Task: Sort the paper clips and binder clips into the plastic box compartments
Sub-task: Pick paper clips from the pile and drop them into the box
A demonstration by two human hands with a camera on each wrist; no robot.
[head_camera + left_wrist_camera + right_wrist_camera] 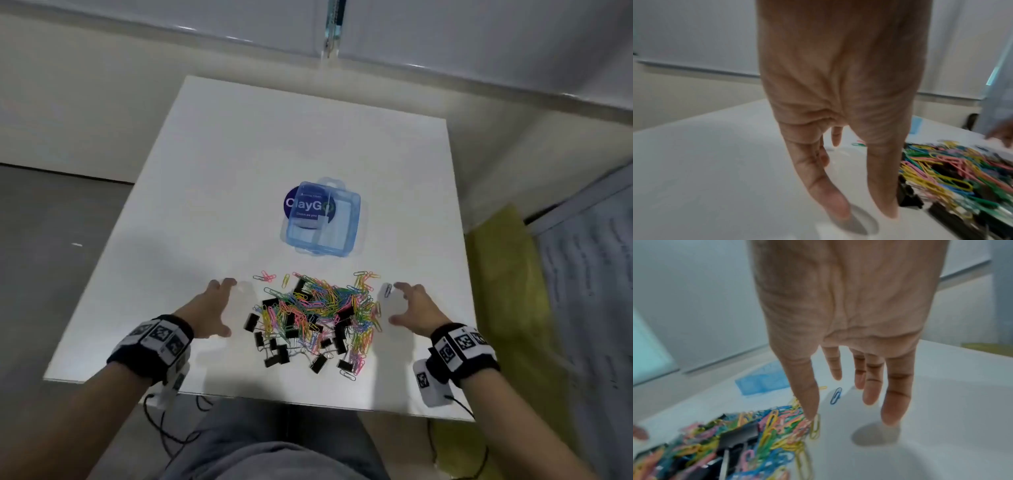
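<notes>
A heap of coloured paper clips (329,301) mixed with black binder clips (251,322) lies on the white table (239,154) near its front edge. Behind it stands a clear blue plastic box (323,219), lid closed, over a dark round sticker. My left hand (219,308) hovers just left of the heap, fingers spread and straight, holding nothing. My right hand (411,305) hovers just right of it, also spread and empty. The heap (953,175) shows right of the left hand (838,146). A lone blue paper clip (836,395) lies under the right hand (859,378), beside the pile (735,443).
Table edges fall away to grey floor on the left and to a yellow surface (507,291) on the right. A white wall with a ledge runs behind the table. Cables hang from both wrist bands below the front edge.
</notes>
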